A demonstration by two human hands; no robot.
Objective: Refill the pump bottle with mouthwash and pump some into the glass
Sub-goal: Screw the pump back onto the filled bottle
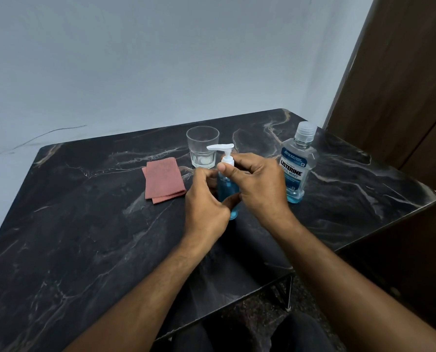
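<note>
A clear pump bottle (227, 189) holding blue liquid stands on the dark marble table (85, 224). Its white pump head (222, 148) points left toward an empty glass tumbler (203, 147) just behind it. My left hand (206, 201) wraps the bottle's body from the left. My right hand (257, 181) pinches the white collar below the pump with thumb and fingers. A capped Listerine mouthwash bottle (298, 163), with a little blue liquid at the bottom, stands to the right.
A folded pink cloth (164, 179) lies left of the glass. The table's right edge (389, 224) runs close to a brown wooden door (402, 85). A pale wall rises behind the table.
</note>
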